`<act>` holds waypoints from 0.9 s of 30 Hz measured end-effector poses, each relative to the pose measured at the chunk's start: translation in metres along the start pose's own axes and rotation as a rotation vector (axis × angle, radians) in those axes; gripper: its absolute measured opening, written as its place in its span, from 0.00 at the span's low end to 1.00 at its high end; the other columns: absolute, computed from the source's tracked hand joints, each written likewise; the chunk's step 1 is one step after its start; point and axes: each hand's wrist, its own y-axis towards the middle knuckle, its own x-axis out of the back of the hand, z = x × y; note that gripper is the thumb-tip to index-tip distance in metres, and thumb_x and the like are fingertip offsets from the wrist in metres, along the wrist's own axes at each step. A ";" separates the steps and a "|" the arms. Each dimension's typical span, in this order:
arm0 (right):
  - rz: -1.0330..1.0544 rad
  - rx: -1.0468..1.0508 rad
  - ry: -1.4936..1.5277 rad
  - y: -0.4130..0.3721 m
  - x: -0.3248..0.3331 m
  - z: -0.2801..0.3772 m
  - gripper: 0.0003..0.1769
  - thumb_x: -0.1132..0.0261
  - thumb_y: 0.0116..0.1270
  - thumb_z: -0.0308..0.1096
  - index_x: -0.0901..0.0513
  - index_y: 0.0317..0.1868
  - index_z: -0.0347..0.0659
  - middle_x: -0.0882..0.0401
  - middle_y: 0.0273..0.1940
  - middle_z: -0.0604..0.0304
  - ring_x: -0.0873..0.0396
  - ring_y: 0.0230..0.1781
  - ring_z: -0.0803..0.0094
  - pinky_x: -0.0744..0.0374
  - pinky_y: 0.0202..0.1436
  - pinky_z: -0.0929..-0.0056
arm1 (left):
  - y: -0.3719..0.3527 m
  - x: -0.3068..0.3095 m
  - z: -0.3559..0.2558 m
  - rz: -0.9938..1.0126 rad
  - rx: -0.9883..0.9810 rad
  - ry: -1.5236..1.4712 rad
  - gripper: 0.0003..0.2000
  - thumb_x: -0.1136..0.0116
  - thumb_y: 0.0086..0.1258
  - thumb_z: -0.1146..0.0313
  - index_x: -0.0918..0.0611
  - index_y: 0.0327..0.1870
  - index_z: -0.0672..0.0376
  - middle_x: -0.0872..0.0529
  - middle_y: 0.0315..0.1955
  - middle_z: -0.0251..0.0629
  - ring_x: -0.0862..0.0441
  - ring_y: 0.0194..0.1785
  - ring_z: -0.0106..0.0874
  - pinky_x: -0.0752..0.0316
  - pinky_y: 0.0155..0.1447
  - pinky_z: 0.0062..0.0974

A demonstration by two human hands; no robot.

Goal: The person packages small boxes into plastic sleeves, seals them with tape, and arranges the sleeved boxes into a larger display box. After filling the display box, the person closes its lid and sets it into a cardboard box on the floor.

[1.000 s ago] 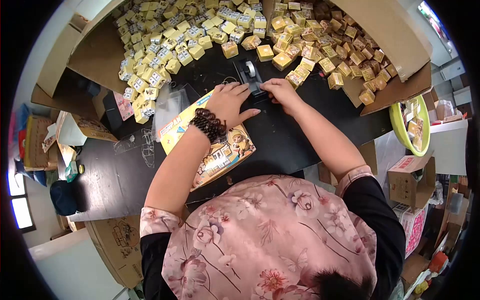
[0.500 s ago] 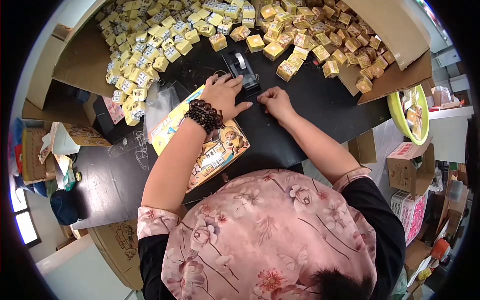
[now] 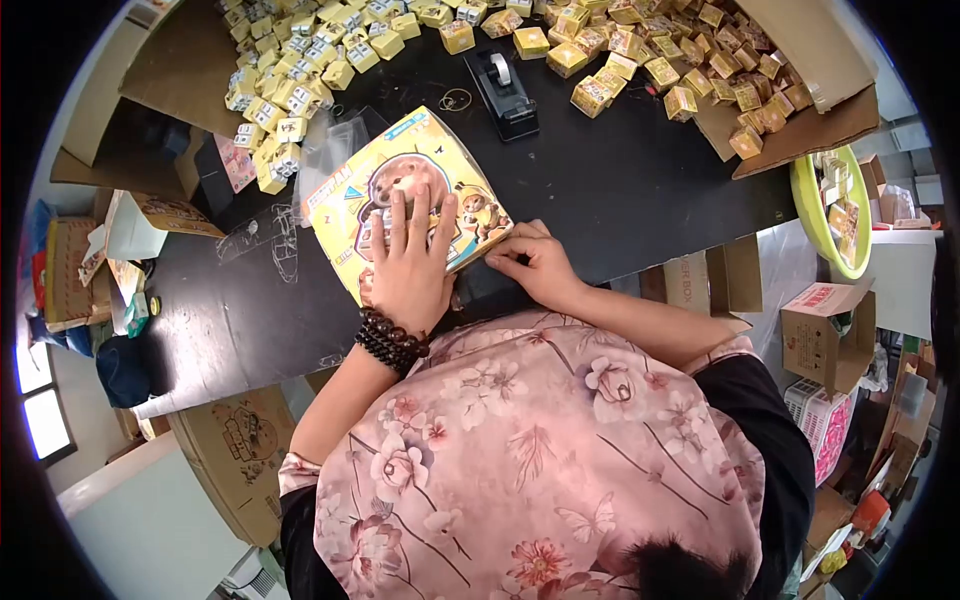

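Note:
My left hand (image 3: 412,262) lies flat on top of a yellow printed carton (image 3: 408,160) with cartoon animals on it, fingers stretched out. Dark beaded bracelets circle that wrist. At the carton's lower right edge is my right hand (image 3: 545,268), its thumb and fingertips pinched together. Whatever those fingertips hold, if anything, is too small to make out. A black tape dispenser (image 3: 508,100) stands on the dark table beyond the carton, with neither hand touching it.
Many small yellow-and-white boxes (image 3: 300,97) are heaped at the back left, and golden printed boxes (image 3: 660,72) at the back right. Clear plastic (image 3: 335,140) lies behind the carton. A rubber band (image 3: 456,98) sits near the dispenser. A lime-green basket (image 3: 805,215) stands right.
My left hand has drawn back from beside the tape dispenser onto the carton's top. My right hand has moved from near the dispenser down to the carton's edge.

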 end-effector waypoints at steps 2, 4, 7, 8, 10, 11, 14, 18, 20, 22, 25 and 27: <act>-0.077 0.075 0.011 -0.003 -0.012 -0.002 0.05 0.27 0.59 0.30 0.12 0.36 0.41 0.22 0.32 0.62 0.30 0.38 0.66 0.29 0.43 0.70 | -0.001 0.000 0.000 -0.007 -0.011 0.003 0.47 0.29 0.55 0.62 0.43 0.78 0.50 0.45 0.76 0.48 0.49 0.79 0.49 0.48 0.75 0.55; -0.165 0.057 -0.046 -0.004 -0.018 -0.001 0.06 0.28 0.58 0.31 0.12 0.35 0.40 0.22 0.31 0.61 0.29 0.39 0.63 0.28 0.44 0.66 | -0.002 0.000 -0.002 -0.018 0.002 -0.008 0.46 0.30 0.57 0.59 0.42 0.77 0.50 0.44 0.76 0.48 0.48 0.78 0.50 0.48 0.75 0.55; -0.208 0.040 -0.082 -0.005 -0.023 -0.002 0.06 0.28 0.58 0.32 0.13 0.33 0.39 0.22 0.30 0.60 0.29 0.38 0.62 0.29 0.43 0.65 | 0.002 -0.002 -0.006 -0.103 0.014 -0.061 0.39 0.34 0.61 0.49 0.35 0.73 0.52 0.40 0.73 0.51 0.44 0.76 0.55 0.45 0.71 0.64; -0.210 0.044 -0.085 -0.005 -0.024 -0.002 0.06 0.28 0.58 0.32 0.13 0.33 0.39 0.22 0.30 0.60 0.29 0.38 0.62 0.29 0.43 0.65 | 0.004 -0.008 -0.008 -0.109 0.013 -0.062 0.39 0.34 0.61 0.49 0.35 0.73 0.52 0.40 0.73 0.51 0.44 0.76 0.55 0.45 0.71 0.64; -0.223 0.019 -0.141 -0.005 -0.025 -0.001 0.06 0.28 0.58 0.33 0.14 0.31 0.39 0.22 0.29 0.61 0.28 0.38 0.62 0.30 0.44 0.65 | 0.007 -0.015 -0.011 -0.187 0.040 0.016 0.37 0.36 0.62 0.47 0.31 0.70 0.55 0.38 0.72 0.53 0.42 0.74 0.57 0.43 0.69 0.66; -0.223 0.020 -0.145 -0.005 -0.024 0.000 0.06 0.28 0.58 0.33 0.14 0.31 0.39 0.22 0.29 0.61 0.28 0.38 0.62 0.30 0.44 0.65 | 0.007 -0.016 -0.012 -0.190 0.040 0.013 0.37 0.36 0.62 0.47 0.31 0.70 0.55 0.38 0.72 0.53 0.42 0.74 0.57 0.43 0.69 0.66; -0.203 0.048 -0.226 -0.003 -0.018 0.004 0.08 0.27 0.58 0.36 0.14 0.30 0.41 0.22 0.29 0.63 0.28 0.39 0.62 0.31 0.45 0.64 | 0.007 -0.018 -0.013 -0.202 0.031 0.053 0.35 0.37 0.63 0.47 0.29 0.68 0.56 0.37 0.70 0.55 0.40 0.72 0.58 0.42 0.67 0.68; -0.147 0.093 -0.527 0.003 -0.006 0.000 0.11 0.26 0.57 0.40 0.16 0.29 0.41 0.23 0.30 0.63 0.27 0.38 0.62 0.33 0.44 0.63 | 0.007 -0.019 -0.015 -0.188 0.037 0.111 0.34 0.40 0.66 0.48 0.31 0.70 0.57 0.38 0.71 0.55 0.41 0.74 0.57 0.42 0.70 0.64; -0.123 0.102 -0.585 0.001 -0.005 -0.002 0.13 0.25 0.56 0.41 0.17 0.29 0.40 0.22 0.32 0.62 0.27 0.38 0.61 0.33 0.43 0.62 | 0.005 -0.015 -0.011 -0.184 0.040 0.107 0.34 0.40 0.67 0.49 0.31 0.70 0.57 0.38 0.71 0.55 0.41 0.74 0.57 0.41 0.71 0.61; -0.159 0.063 -0.546 0.001 -0.002 -0.004 0.17 0.25 0.55 0.39 0.19 0.38 0.38 0.23 0.37 0.56 0.27 0.40 0.58 0.31 0.45 0.61 | 0.004 -0.003 0.011 -0.259 -0.033 -0.239 0.29 0.40 0.67 0.51 0.27 0.66 0.59 0.34 0.67 0.57 0.34 0.68 0.58 0.38 0.70 0.56; -0.189 -0.011 -0.080 0.003 0.007 -0.008 0.32 0.30 0.58 0.33 0.30 0.62 0.32 0.25 0.52 0.43 0.26 0.55 0.51 0.29 0.63 0.59 | -0.015 0.011 0.054 -0.525 0.429 -0.408 0.35 0.40 0.70 0.53 0.36 0.69 0.68 0.34 0.65 0.60 0.37 0.68 0.58 0.40 0.70 0.50; 0.052 -0.080 0.213 0.010 0.006 -0.038 0.35 0.35 0.66 0.33 0.37 0.70 0.31 0.29 0.64 0.46 0.29 0.64 0.58 0.35 0.70 0.67 | -0.029 -0.033 0.089 -0.333 0.855 -0.565 0.37 0.37 0.69 0.51 0.35 0.67 0.74 0.28 0.62 0.60 0.30 0.64 0.50 0.34 0.67 0.47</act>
